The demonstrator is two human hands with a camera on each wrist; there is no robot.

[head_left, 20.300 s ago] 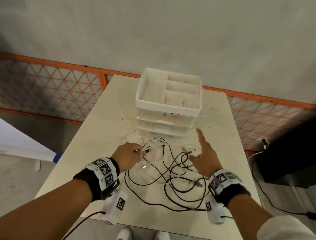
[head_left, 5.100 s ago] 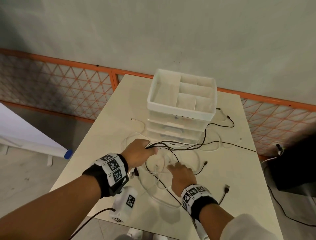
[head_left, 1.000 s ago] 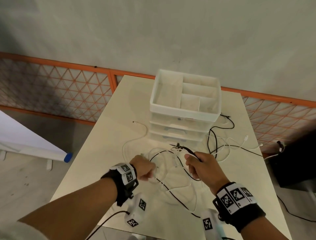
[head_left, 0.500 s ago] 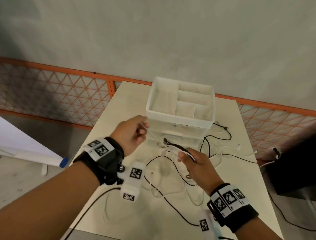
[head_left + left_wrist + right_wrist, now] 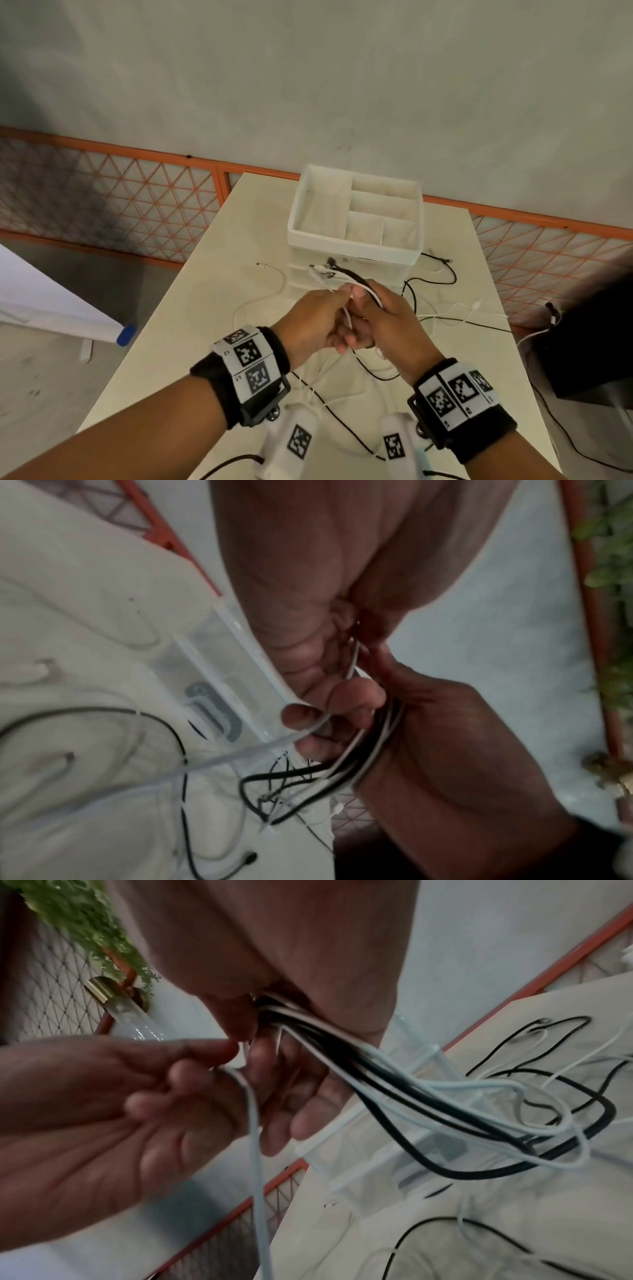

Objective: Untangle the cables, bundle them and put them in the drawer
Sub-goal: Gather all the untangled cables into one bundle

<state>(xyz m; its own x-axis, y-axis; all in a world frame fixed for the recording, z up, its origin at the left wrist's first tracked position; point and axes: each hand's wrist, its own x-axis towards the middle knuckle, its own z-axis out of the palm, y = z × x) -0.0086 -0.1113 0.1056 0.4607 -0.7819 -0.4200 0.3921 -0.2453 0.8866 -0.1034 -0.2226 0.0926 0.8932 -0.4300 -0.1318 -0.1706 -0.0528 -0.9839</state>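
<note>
Cables, thin black and white cords (image 5: 359, 286), are gathered into a bunch above the cream rectangular counter (image 5: 205, 308), in front of the white plastic drawer unit (image 5: 356, 253) that stands toward its far end. The right hand (image 5: 394, 318) has its fingers curled round this bunch; in the right wrist view the black and white strands (image 5: 394, 1074) fan out from its grip and hang in loops toward the counter. The left hand (image 5: 315, 318) meets it, knuckles touching, and pinches a single white cable (image 5: 253, 1123) between thumb and forefinger; that cord drops straight down from the pinch. In the left wrist view the same white cable (image 5: 240, 753) runs from the fingertips (image 5: 301, 718) away over the counter. Connector ends (image 5: 325, 269) stick out beyond the hands, close to the drawer fronts. More loose cable lies on the counter: a white one (image 5: 274, 287) curling to the left of the drawer unit, black loops (image 5: 442, 274) to its right. The open compartment tray (image 5: 298, 212) on top of the unit holds no cable.
</note>
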